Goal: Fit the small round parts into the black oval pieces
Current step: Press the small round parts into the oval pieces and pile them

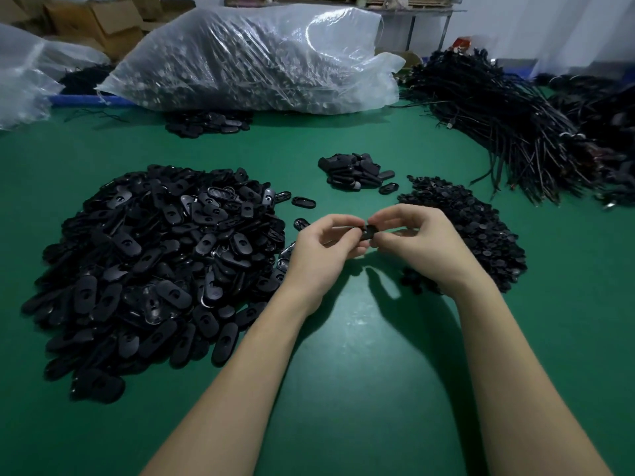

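A big heap of black oval pieces covers the left of the green table. A heap of small round parts lies on the right. Above the table's middle, my left hand pinches one black oval piece by its left end. My right hand pinches a small round part against that piece's right end. My fingers hide most of both parts.
A small pile of black pieces lies beyond my hands. A large clear bag of parts sits at the back, with bundles of black cords at the right. Loose oval pieces lie near the big heap.
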